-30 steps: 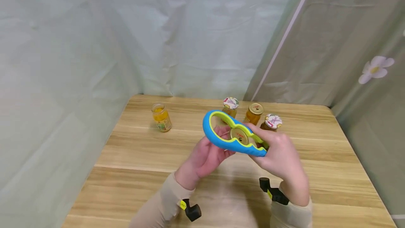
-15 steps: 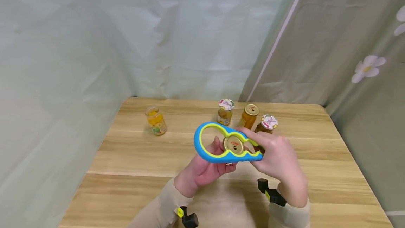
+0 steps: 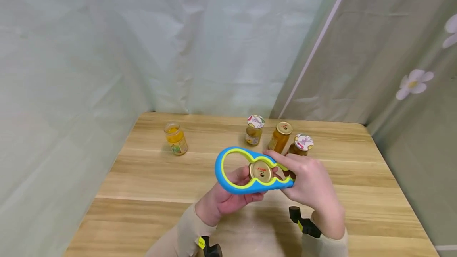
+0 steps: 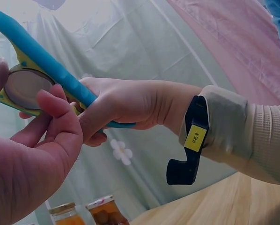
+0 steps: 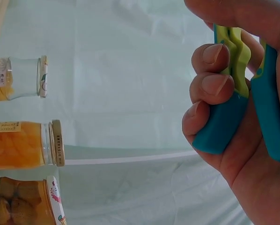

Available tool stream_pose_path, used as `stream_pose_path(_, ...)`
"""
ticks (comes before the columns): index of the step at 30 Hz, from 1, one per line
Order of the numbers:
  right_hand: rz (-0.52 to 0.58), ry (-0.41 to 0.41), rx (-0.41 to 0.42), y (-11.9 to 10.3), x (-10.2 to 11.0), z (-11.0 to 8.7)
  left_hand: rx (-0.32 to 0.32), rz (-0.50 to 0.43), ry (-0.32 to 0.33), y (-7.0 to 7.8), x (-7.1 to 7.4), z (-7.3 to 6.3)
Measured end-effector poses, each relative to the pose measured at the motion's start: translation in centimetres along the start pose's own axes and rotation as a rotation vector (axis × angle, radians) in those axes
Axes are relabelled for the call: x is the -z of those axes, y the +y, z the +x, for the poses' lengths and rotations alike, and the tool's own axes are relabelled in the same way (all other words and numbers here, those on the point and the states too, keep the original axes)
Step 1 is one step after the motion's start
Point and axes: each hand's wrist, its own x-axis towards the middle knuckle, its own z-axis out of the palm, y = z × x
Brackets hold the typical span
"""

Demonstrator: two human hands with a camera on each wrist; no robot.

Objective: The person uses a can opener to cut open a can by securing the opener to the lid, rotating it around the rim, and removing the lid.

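My right hand (image 3: 314, 181) grips the handles of a blue and yellow-green jar opener (image 3: 237, 190) and holds it raised over the table. A gold jar lid (image 3: 260, 171) sits between the opener's scalloped inner edges, its printed top facing up. From below, in the left wrist view, the lid's bare underside (image 4: 25, 89) shows, with no jar beneath it. My left hand (image 3: 225, 200) reaches under the opener, thumb at one edge of the lid and curled fingers at the other. In the right wrist view, several fingers (image 5: 212, 86) wrap around one handle.
On the wooden table (image 3: 143, 217), an open glass jar (image 3: 176, 140) of orange contents stands at the back left. Three lidded jars stand behind my right hand: one pale (image 3: 254, 135), one orange (image 3: 278, 141), one dark (image 3: 299, 150). Curtains hang behind the table.
The opener and the lid have come down and slightly left in the head view, and the opener has turned more level. My left thumb has moved up to the lid's edge.
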Motion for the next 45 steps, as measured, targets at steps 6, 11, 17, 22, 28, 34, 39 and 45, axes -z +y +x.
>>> stream_pose_path(6, -0.008, -0.009, -0.001, -0.2, 0.2, 0.0, -0.007, 0.042, -0.002, 0.0, 0.0, 0.0)
stream_pose_path(11, -0.01, -0.016, 0.009, -0.2, 0.2, 0.1, -0.008, 0.068, 0.034, 0.2, 0.0, -0.2)
stream_pose_path(17, -0.008, -0.038, 0.011, -0.1, 0.4, 0.1, -0.01, 0.1, 0.062, 0.3, -0.1, -0.3)
stream_pose_path(22, -0.008, -0.044, 0.024, -0.2, 0.5, 0.3, -0.025, 0.11, 0.025, 0.5, -0.1, -0.3)
stream_pose_path(28, 0.009, -0.021, 0.035, -0.6, -0.2, 0.2, -0.032, 0.127, -0.012, 0.4, 0.3, -1.1)
stream_pose_path(34, 0.012, 0.005, 0.026, 0.0, -0.2, 0.2, -0.014, 0.185, 0.004, 0.4, 0.8, -0.6)
stream_pose_path(39, 0.016, 0.002, 0.001, 0.2, 0.5, 0.1, -0.015, 0.222, 0.007, 0.6, 0.8, -0.4)
stream_pose_path(45, 0.011, -0.024, -0.008, 0.2, 0.7, -0.1, -0.033, 0.234, 0.034, 0.9, 0.7, -0.7)
